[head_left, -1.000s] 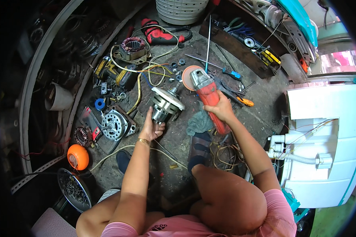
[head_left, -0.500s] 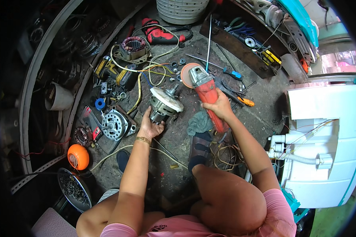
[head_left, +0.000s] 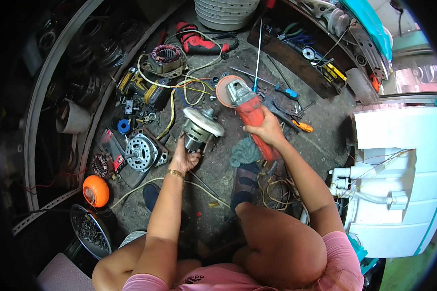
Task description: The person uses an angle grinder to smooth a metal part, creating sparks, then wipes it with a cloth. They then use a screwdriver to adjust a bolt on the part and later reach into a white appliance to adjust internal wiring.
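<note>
Gripping a disc-topped metal motor part (head_left: pixel 203 125) by its lower cylinder with the left hand (head_left: pixel 183 159), over the floor (head_left: pixel 320 123). Clasping a red angle grinder (head_left: pixel 250 111) around its body with the right hand (head_left: pixel 267 129), with its disc (head_left: pixel 223 91) near the motor part. Surrounded on the left by a slotted motor end cover (head_left: pixel 142 154) and a yellow cordless drill (head_left: pixel 131 83), farther out by a wound stator (head_left: pixel 165 54), and at right by a blue-handled screwdriver (head_left: pixel 288 92).

Workshop floor (head_left: pixel 320 131), power tool (head_left: pixel 199 44), screwdriver (head_left: pixel 287 91), stator (head_left: pixel 164 61)
</note>
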Demonstrator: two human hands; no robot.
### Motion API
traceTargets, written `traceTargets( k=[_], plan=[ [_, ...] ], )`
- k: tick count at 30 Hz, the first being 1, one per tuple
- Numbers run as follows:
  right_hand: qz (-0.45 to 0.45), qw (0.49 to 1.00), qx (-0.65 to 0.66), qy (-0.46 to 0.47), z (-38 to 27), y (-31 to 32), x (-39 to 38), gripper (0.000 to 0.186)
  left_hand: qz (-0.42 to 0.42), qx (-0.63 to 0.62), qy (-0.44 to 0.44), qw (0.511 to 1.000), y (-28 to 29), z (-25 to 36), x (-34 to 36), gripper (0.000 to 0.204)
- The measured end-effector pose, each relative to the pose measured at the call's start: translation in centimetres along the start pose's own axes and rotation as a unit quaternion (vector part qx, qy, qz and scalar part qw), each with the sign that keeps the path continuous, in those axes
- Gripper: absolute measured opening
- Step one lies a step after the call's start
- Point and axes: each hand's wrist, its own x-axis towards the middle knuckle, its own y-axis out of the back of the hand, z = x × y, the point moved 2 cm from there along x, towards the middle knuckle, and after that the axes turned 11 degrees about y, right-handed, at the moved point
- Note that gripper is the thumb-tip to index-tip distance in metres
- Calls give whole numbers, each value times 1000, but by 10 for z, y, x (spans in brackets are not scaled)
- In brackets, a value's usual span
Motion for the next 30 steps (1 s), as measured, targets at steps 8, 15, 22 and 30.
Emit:
traceTargets(
  k=[8,15,22,30],
  plan=[
    [-5,1000,-13,-20,1,1,2,90,-15,69,26,997,0,-33,9,80],
    [-16,1000,-18,-19,6,9,-26,86,-2,81,-2,997,-3,-38,8,79],
    [-28,999,-5,-44,10,7,-42,79,22,103,-41,994,-12,-41,4,78],
    [-14,999,-34,-28,6,0,-39,81,25,113,-24,993,-7,-38,3,77]
  ],
)
